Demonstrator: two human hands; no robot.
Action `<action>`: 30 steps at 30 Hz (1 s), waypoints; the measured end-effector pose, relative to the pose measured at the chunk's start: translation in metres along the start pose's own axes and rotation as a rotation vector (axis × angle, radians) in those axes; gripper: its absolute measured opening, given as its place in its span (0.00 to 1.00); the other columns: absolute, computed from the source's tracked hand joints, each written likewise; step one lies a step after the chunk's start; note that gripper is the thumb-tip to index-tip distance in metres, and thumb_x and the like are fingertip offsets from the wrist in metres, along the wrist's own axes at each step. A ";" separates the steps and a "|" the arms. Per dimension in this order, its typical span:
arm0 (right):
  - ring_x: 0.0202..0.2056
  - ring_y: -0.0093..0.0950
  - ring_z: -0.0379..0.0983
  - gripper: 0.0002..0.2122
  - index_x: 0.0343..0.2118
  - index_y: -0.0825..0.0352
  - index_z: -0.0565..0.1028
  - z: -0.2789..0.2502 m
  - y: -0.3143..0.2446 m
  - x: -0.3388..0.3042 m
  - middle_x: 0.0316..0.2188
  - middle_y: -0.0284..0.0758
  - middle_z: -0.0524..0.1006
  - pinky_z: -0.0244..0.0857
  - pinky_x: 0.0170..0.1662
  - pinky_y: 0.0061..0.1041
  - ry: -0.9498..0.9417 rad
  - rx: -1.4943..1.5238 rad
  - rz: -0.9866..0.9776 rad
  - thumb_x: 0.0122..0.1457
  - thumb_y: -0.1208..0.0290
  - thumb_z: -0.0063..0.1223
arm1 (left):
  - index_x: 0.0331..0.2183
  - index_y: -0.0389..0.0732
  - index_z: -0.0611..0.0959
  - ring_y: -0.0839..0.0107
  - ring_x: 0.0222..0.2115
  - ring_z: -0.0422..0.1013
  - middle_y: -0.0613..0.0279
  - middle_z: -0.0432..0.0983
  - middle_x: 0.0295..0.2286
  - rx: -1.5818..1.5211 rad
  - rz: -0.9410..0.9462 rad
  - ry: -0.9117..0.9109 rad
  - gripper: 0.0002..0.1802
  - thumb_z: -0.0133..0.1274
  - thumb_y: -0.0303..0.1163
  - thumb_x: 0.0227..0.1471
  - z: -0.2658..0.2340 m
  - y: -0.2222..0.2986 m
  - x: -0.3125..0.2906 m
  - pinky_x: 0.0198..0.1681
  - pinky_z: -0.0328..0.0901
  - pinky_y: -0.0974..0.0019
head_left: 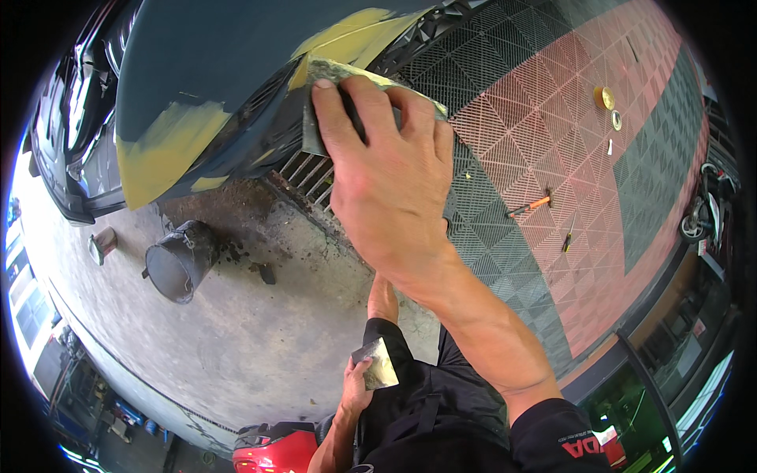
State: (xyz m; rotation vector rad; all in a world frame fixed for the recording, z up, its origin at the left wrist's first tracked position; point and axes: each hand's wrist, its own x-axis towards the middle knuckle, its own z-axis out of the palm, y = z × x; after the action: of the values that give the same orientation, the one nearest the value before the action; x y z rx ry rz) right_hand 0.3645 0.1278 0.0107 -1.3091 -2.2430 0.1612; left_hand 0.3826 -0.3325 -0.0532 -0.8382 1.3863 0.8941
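Note:
My right hand [390,177] is closed around a flat grey spreader [313,130] with yellow filler along its far edge. It is held up close to a dark grey car body panel [229,59]; whether they touch I cannot tell. Yellow filler patches [355,35] coat the panel's far end beyond the spreader, and another broad yellow patch [169,150] covers its left corner. Low down near my leg, my left hand [357,390] grips a small flat plate [382,368] smeared with pale yellow filler, thumb on top.
A dark bucket [177,272] and a small can [102,245] stand on the concrete at left. Beneath the panel lies a metal drain grate [306,173]. An orange-handled hammer [532,206], a screwdriver [568,238] and a yellow roll [604,98] rest on red and grey floor tiles.

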 end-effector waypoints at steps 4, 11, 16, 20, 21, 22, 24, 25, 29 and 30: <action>0.51 0.38 0.73 0.24 0.56 0.65 0.81 -0.005 0.020 -0.008 0.54 0.35 0.79 0.66 0.50 0.38 0.027 0.153 0.098 0.53 0.79 0.62 | 0.52 0.40 0.77 0.64 0.44 0.80 0.60 0.81 0.43 -0.004 -0.002 0.008 0.16 0.55 0.22 0.63 0.000 -0.001 0.000 0.51 0.75 0.57; 0.55 0.43 0.78 0.23 0.58 0.69 0.80 0.045 0.053 -0.025 0.55 0.43 0.82 0.70 0.60 0.40 0.229 0.676 0.387 0.58 0.88 0.52 | 0.52 0.42 0.78 0.62 0.45 0.79 0.60 0.80 0.44 0.025 0.003 0.020 0.16 0.54 0.25 0.63 0.006 0.001 -0.001 0.51 0.76 0.54; 0.52 0.31 0.79 0.22 0.63 0.69 0.76 0.028 0.056 -0.054 0.57 0.44 0.81 0.72 0.57 0.31 0.189 0.786 0.314 0.67 0.87 0.51 | 0.54 0.41 0.79 0.64 0.47 0.79 0.60 0.81 0.46 -0.132 0.132 0.035 0.17 0.54 0.31 0.64 0.044 0.037 -0.008 0.54 0.75 0.56; 0.62 0.46 0.75 0.21 0.61 0.67 0.77 -0.038 0.056 -0.106 0.61 0.44 0.78 0.63 0.68 0.53 -0.132 0.883 -0.142 0.65 0.76 0.55 | 0.56 0.37 0.78 0.62 0.48 0.80 0.58 0.83 0.48 -0.320 0.195 -0.190 0.21 0.52 0.34 0.66 0.115 0.105 -0.009 0.55 0.75 0.56; 0.65 0.47 0.71 0.23 0.60 0.66 0.78 -0.055 0.054 -0.117 0.65 0.44 0.75 0.59 0.70 0.59 -0.272 0.917 -0.245 0.61 0.71 0.59 | 0.59 0.37 0.77 0.61 0.48 0.80 0.56 0.83 0.47 -0.371 0.197 -0.278 0.23 0.52 0.34 0.66 0.138 0.123 -0.012 0.57 0.74 0.56; 0.66 0.48 0.70 0.24 0.61 0.65 0.78 -0.065 0.051 -0.128 0.66 0.43 0.74 0.57 0.72 0.59 -0.336 0.978 -0.269 0.60 0.71 0.59 | 0.59 0.37 0.77 0.61 0.49 0.80 0.56 0.83 0.46 -0.371 0.182 -0.341 0.23 0.52 0.35 0.66 0.168 0.143 -0.028 0.56 0.75 0.56; 0.67 0.49 0.69 0.27 0.61 0.62 0.79 -0.073 0.048 -0.156 0.65 0.40 0.74 0.56 0.73 0.59 -0.422 1.068 -0.277 0.55 0.73 0.61 | 0.59 0.38 0.76 0.59 0.52 0.80 0.55 0.82 0.47 -0.374 0.075 -0.492 0.23 0.52 0.34 0.66 0.200 0.171 -0.034 0.57 0.75 0.55; 0.67 0.49 0.69 0.28 0.61 0.61 0.79 -0.070 0.059 -0.157 0.64 0.40 0.74 0.56 0.73 0.59 -0.427 1.014 -0.300 0.53 0.74 0.61 | 0.58 0.39 0.77 0.60 0.47 0.81 0.55 0.83 0.44 -0.358 0.186 -0.384 0.22 0.52 0.35 0.66 0.215 0.175 -0.040 0.53 0.77 0.56; 0.64 0.48 0.72 0.32 0.60 0.63 0.79 -0.055 0.121 -0.137 0.61 0.41 0.76 0.61 0.70 0.56 -0.427 0.735 -0.319 0.47 0.83 0.61 | 0.53 0.41 0.78 0.64 0.28 0.81 0.57 0.83 0.34 -0.305 0.477 -0.253 0.17 0.52 0.37 0.66 0.267 0.201 -0.091 0.26 0.77 0.64; 0.63 0.48 0.72 0.32 0.60 0.63 0.79 -0.043 0.131 -0.132 0.61 0.41 0.76 0.62 0.69 0.55 -0.377 0.693 -0.258 0.46 0.85 0.60 | 0.52 0.41 0.77 0.65 0.24 0.80 0.57 0.82 0.32 -0.301 0.506 -0.294 0.16 0.51 0.36 0.66 0.275 0.207 -0.100 0.17 0.75 0.66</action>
State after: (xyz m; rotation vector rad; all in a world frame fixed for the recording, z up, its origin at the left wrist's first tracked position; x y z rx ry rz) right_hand 0.5386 0.0791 -0.0499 -0.6468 -2.2993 1.0542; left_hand 0.3197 0.0020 0.0578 -0.5470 1.2355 1.5808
